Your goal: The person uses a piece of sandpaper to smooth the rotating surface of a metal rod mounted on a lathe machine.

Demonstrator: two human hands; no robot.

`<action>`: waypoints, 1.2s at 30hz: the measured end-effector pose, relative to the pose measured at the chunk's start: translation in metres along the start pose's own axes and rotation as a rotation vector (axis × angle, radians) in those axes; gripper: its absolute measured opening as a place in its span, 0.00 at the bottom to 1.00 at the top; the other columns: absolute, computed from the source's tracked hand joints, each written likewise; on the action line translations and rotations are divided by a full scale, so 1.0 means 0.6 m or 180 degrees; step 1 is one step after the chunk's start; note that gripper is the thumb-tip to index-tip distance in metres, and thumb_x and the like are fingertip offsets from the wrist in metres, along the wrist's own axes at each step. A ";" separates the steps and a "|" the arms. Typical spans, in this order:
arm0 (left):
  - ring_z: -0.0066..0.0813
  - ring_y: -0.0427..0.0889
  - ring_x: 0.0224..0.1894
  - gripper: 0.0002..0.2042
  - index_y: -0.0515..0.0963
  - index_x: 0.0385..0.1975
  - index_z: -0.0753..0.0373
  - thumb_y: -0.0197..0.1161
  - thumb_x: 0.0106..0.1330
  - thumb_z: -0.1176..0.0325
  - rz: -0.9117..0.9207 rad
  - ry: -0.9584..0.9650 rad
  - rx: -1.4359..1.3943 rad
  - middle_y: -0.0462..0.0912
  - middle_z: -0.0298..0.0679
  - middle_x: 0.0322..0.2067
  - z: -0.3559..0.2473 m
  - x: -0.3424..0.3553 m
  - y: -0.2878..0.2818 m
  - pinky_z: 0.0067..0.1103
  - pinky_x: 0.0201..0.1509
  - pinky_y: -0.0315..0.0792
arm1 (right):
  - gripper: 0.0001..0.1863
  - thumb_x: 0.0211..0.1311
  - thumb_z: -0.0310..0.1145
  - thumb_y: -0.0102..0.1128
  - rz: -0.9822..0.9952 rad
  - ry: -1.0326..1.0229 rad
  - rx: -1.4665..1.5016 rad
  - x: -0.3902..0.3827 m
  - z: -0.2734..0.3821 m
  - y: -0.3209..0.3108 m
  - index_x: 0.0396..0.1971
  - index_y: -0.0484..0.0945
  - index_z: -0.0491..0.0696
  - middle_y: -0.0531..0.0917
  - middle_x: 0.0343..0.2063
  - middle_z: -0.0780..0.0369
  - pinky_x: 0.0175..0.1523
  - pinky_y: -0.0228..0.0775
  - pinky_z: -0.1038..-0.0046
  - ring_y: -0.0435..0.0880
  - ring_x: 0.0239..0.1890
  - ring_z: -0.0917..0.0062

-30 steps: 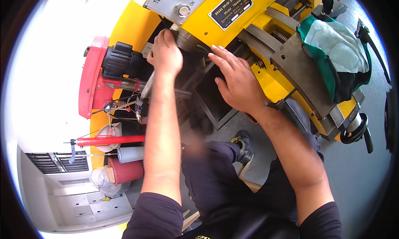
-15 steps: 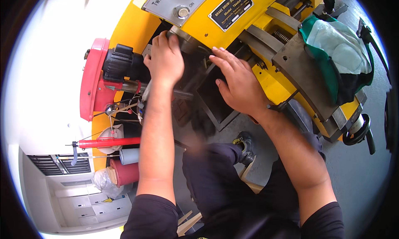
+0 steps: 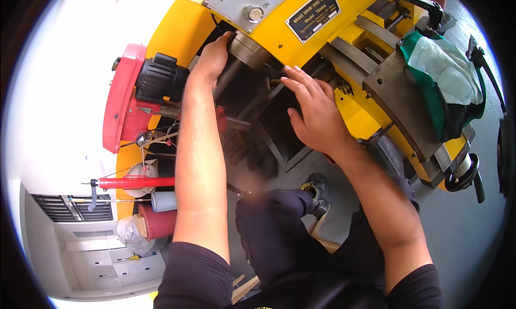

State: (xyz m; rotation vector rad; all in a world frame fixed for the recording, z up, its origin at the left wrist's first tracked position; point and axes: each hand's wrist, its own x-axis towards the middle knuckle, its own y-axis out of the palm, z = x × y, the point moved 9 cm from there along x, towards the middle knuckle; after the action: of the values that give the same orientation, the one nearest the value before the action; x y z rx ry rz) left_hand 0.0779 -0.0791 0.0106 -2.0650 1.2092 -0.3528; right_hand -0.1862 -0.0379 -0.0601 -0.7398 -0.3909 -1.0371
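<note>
A yellow lathe-type machine (image 3: 344, 18) with a grey control plate and a black label plate fills the top of the view. My left hand (image 3: 212, 59) reaches up under its front and wraps around a grey steel spindle (image 3: 244, 48). My right hand (image 3: 317, 112) lies flat, fingers spread, over the dark opening of a black metal tray (image 3: 274, 137) below the machine body. Neither hand carries a loose object. My dark trousers and one shoe (image 3: 317, 190) show below.
A red motor housing (image 3: 126, 104) with a black motor (image 3: 161, 83) sits at the left. A red-handled tool (image 3: 131, 182), paper rolls (image 3: 161, 212) and a plastic bag lie lower left. A green cloth bundle (image 3: 446, 83) rests on the machine's grey bed at right, near a black handwheel (image 3: 465, 177).
My left hand has slid up and left along the spindle, deeper under the machine. My right hand stays flat on the tray opening, shifted slightly.
</note>
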 end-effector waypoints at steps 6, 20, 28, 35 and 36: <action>0.32 0.77 0.53 0.21 0.79 0.61 0.58 0.47 0.79 0.54 0.0219 -0.0549 -0.0419 0.83 0.39 0.54 0.032 0.041 0.002 0.36 0.58 0.70 | 0.30 0.59 0.24 0.61 0.0076 0.0029 -0.0083 0.005 -0.011 -0.012 0.64 0.72 0.46 0.69 0.71 0.55 0.75 0.53 0.58 0.64 0.75 0.64; 0.58 0.77 0.61 0.24 0.77 0.61 0.62 0.37 0.80 0.57 -0.0017 0.0904 0.2641 0.80 0.59 0.57 -0.095 -0.040 0.024 0.41 0.65 0.69 | 0.29 0.57 0.22 0.60 0.0167 -0.0043 -0.0056 0.009 -0.009 -0.015 0.62 0.72 0.45 0.70 0.70 0.54 0.75 0.53 0.57 0.64 0.76 0.62; 0.55 0.81 0.58 0.20 0.79 0.52 0.68 0.42 0.79 0.61 -0.0015 0.1581 0.2764 0.84 0.57 0.50 -0.097 -0.041 0.026 0.43 0.63 0.72 | 0.28 0.56 0.22 0.60 0.0269 -0.0168 -0.0006 0.007 0.021 0.015 0.61 0.73 0.45 0.70 0.70 0.53 0.74 0.52 0.56 0.64 0.75 0.59; 0.47 0.76 0.64 0.22 0.77 0.56 0.64 0.49 0.78 0.52 -0.0887 0.1317 0.1251 0.79 0.50 0.58 -0.051 -0.076 -0.001 0.48 0.66 0.66 | 0.28 0.56 0.22 0.60 0.0208 -0.0171 -0.0039 0.003 0.021 0.014 0.60 0.74 0.45 0.70 0.70 0.53 0.74 0.52 0.56 0.64 0.75 0.59; 0.48 0.76 0.64 0.22 0.74 0.59 0.63 0.49 0.78 0.51 -0.0345 0.0972 0.0614 0.78 0.50 0.59 -0.044 -0.057 0.002 0.54 0.65 0.66 | 0.28 0.55 0.22 0.60 0.0191 -0.0160 -0.0038 0.003 0.018 0.011 0.60 0.74 0.45 0.70 0.69 0.53 0.74 0.52 0.56 0.64 0.75 0.59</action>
State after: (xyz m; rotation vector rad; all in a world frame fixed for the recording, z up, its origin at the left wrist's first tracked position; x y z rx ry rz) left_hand 0.0444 -0.0623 0.0324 -1.9599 1.1862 -0.8284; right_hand -0.1790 -0.0292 -0.0538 -0.7850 -0.4039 -0.9667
